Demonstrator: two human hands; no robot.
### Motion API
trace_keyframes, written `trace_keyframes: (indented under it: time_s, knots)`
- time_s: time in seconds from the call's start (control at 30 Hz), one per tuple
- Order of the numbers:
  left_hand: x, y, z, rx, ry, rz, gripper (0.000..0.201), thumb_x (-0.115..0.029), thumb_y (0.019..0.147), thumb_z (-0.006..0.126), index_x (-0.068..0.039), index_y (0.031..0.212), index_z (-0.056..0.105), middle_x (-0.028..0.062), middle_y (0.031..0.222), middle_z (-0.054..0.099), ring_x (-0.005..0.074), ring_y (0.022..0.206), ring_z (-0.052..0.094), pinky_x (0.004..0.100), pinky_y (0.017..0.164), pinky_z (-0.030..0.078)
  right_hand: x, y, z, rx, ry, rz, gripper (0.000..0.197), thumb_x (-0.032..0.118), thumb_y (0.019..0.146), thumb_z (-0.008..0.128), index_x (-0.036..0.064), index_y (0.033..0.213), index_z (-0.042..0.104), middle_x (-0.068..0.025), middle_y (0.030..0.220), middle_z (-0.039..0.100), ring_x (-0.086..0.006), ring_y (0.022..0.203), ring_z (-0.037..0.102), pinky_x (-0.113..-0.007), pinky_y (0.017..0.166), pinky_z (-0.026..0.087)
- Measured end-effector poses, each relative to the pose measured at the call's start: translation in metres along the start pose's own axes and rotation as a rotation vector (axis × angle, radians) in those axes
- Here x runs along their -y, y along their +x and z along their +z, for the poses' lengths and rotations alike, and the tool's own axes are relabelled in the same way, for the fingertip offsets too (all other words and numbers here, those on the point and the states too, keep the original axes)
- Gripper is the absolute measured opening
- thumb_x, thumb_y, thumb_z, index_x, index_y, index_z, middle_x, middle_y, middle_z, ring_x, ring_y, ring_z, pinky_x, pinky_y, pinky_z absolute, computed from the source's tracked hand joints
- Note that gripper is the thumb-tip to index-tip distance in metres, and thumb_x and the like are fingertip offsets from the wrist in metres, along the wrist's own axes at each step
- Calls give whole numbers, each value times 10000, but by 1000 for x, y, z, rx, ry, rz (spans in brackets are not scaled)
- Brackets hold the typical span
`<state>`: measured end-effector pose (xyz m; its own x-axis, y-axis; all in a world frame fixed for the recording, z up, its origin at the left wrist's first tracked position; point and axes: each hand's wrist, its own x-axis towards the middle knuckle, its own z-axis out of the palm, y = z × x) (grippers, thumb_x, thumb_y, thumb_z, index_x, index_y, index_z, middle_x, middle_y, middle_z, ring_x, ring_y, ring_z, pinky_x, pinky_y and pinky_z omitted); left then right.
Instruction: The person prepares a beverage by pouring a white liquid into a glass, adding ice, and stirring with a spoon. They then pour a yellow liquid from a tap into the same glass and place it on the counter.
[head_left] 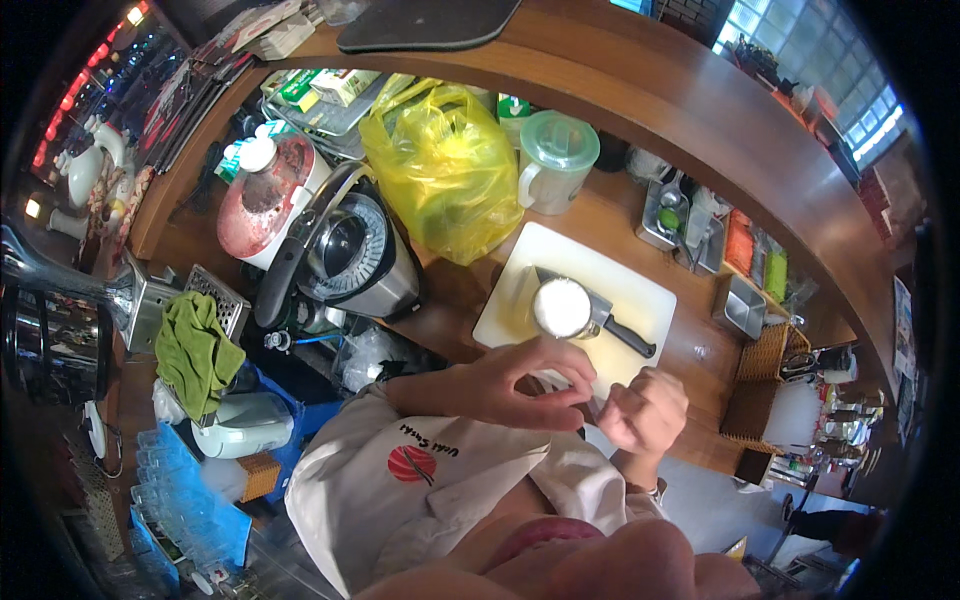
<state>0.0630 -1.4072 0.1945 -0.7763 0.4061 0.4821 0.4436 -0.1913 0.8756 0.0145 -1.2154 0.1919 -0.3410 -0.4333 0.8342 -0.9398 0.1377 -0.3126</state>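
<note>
Above the near edge of a white cutting board (655, 300), my left hand (525, 385) is curled, its thumb and fingertips brought together. Close to its right, my right hand (645, 410) is closed like a fist. Whatever either hand pinches, if anything, is too small or hidden to make out. On the board stands a round vessel with a white, foamy-looking top (562, 307). A knife (630, 338) lies beside it, black handle toward the right, its blade partly hidden by the vessel.
Left of the board are a citrus juicer (350, 250), a red-and-white appliance (270, 200) and a yellow plastic bag (440, 170). A lidded pitcher (555, 165) stands behind. Metal trays (740, 305) and wicker baskets (755, 400) sit right. A raised wooden ledge (620, 75) runs behind.
</note>
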Motion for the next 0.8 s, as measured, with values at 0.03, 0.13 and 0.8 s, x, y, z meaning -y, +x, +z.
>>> trace_keyframes:
  time_s: [0.03, 0.13, 0.8]
  knots:
    - [2, -1, 0, -9, -41, -23, 445, -99, 780, 664, -32, 1127, 394, 81, 934, 539, 113, 806, 548, 260, 728, 446, 3, 0, -1, -13, -39, 27, 195, -76, 561, 628, 37, 665, 507, -30, 538, 394, -161, 394, 391, -273, 357, 304]
    - [4, 0, 0, -21, -5, 27, 441, -93, 785, 657, -35, 1128, 385, 75, 910, 533, 112, 776, 534, 261, 718, 441, 3, -1, 3, -7, -29, 24, 211, -79, 566, 635, 43, 647, 484, -27, 534, 381, -162, 390, 380, -277, 353, 293]
    - [5, -6, 8, 55, 293, -42, 467, -121, 768, 675, -8, 1141, 419, 121, 973, 533, 168, 885, 579, 270, 758, 484, 9, 13, -11, 382, -37, 42, 169, 95, 585, 636, 43, 634, 483, -43, 547, 382, -185, 445, 433, -310, 398, 358]
